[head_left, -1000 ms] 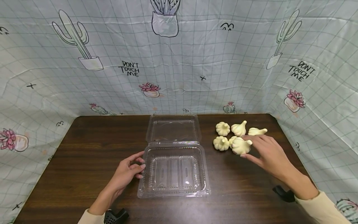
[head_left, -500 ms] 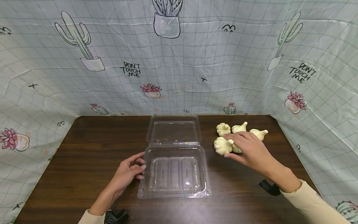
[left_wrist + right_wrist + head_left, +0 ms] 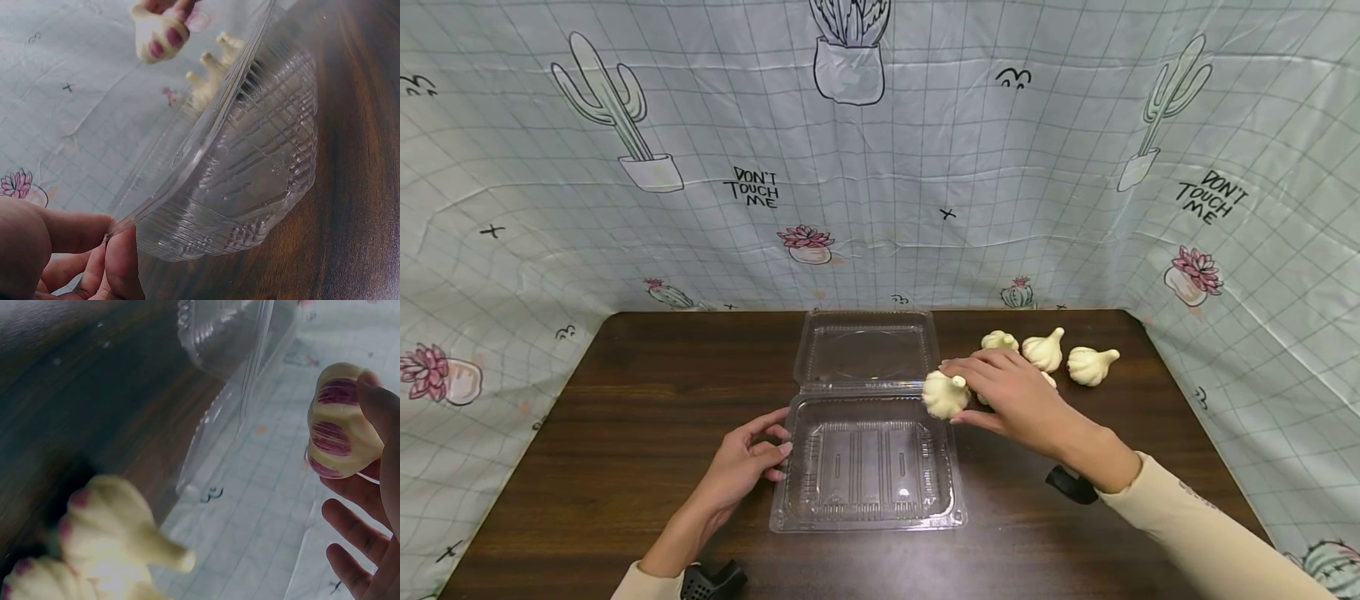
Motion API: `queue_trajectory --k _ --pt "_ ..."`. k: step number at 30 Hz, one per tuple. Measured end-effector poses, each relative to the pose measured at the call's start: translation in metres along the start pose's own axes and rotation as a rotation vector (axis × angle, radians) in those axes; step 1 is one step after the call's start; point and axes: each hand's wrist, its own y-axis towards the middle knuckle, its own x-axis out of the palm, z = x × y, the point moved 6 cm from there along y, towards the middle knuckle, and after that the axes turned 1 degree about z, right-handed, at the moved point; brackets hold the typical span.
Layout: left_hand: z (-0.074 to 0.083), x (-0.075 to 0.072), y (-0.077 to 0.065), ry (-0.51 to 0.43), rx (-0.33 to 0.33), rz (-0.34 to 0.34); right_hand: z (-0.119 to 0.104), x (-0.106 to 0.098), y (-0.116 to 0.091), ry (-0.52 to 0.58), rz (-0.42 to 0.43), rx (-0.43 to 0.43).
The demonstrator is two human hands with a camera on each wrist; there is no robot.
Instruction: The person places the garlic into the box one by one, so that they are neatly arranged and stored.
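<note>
A garlic bulb (image 3: 944,395) with purple patches on its underside is held up by my right hand (image 3: 1018,400), pinched between thumb and fingers. In the head view it hangs over the right rim of a clear plastic clamshell box (image 3: 872,522). The box lies with its lid (image 3: 865,350) folded back, away from me. My left hand (image 3: 748,454) pinches the box's left rim; the left wrist view shows thumb and finger (image 3: 122,256) meeting on that edge. The raised bulb (image 3: 337,422) appears large in the right wrist view.
Several more garlic bulbs (image 3: 1092,367) lie on the dark wooden table (image 3: 647,400) right of the box, some partly hidden behind my right hand. A patterned cloth (image 3: 895,167) hangs behind the table and along both sides.
My right hand has carried the garlic bulb leftward from above the other bulbs to the box's right rim. The left hand has stayed on the box edge.
</note>
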Motion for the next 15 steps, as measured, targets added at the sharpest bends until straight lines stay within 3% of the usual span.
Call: queue_trajectory --k 15 --pt "-0.001 0.0 0.0 -0.004 -0.002 0.009 -0.024 0.027 0.036 -0.021 -0.112 -0.073"
